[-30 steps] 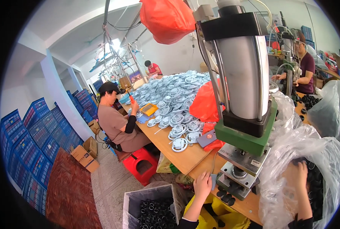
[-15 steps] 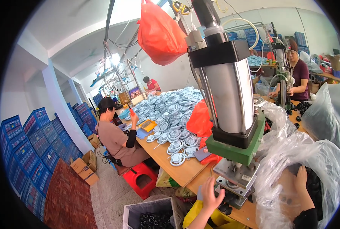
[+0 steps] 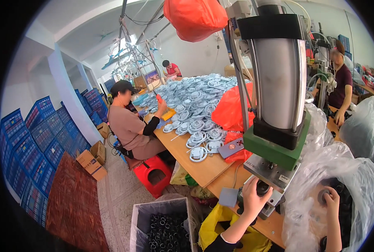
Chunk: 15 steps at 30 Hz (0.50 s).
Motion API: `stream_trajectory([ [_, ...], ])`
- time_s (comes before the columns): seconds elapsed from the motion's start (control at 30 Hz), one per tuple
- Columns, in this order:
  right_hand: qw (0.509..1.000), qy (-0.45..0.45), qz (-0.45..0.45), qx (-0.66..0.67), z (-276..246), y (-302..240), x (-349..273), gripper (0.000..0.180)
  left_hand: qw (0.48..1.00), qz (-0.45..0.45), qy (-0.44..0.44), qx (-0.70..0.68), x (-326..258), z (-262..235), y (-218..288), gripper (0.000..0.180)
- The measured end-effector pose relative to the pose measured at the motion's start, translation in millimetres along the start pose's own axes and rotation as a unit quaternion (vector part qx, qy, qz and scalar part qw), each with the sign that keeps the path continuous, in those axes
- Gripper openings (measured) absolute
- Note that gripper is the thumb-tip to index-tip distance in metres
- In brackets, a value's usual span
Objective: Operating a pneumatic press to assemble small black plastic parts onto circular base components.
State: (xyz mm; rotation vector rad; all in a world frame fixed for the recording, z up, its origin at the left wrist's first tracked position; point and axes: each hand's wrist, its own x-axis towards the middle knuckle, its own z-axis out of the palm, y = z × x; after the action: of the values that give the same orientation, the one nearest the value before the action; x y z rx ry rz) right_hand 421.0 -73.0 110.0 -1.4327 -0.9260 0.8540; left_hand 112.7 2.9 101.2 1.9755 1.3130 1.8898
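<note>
My left hand (image 3: 252,197) is at the press (image 3: 275,122), its fingers closed around a black round part (image 3: 262,187) beside the metal plates under the green block. To the right, my right hand (image 3: 332,201) pinches a dark ring-shaped part (image 3: 322,196) over the open clear plastic bag (image 3: 298,206). More black parts (image 3: 344,197) lie inside that bag, partly hidden by my hand and the folds of plastic. The lower tooling of the press is partly covered by my left hand.
A white bin (image 3: 161,204) of black rings stands on the floor beside a yellow bag (image 3: 214,222). Coiled pale-blue cables (image 3: 195,98) heap on the table (image 3: 191,168), near a grey box-shaped device (image 3: 231,148). A seated co-worker (image 3: 128,119) is at the left, another person (image 3: 341,84) at the right.
My left hand has gone from open beside the press to closed on a black round part there. My right hand has risen from the bag's contents with a dark ring. The view has shifted.
</note>
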Motion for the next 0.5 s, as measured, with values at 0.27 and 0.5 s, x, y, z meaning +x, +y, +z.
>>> stream_trajectory([
  [0.27, 0.960, -0.154, 0.147, 0.181, 36.4, -37.5, -56.7, 0.040, 0.913, -0.325, 0.095, 0.226, -119.4, -157.7, -81.9, 0.056],
  [0.5, 0.948, -0.206, -0.222, -0.103, 106.1, -40.7, -62.4, 0.063, 0.842, -0.292, 0.123, 0.436, -156.7, -241.4, -114.7, 0.063],
])
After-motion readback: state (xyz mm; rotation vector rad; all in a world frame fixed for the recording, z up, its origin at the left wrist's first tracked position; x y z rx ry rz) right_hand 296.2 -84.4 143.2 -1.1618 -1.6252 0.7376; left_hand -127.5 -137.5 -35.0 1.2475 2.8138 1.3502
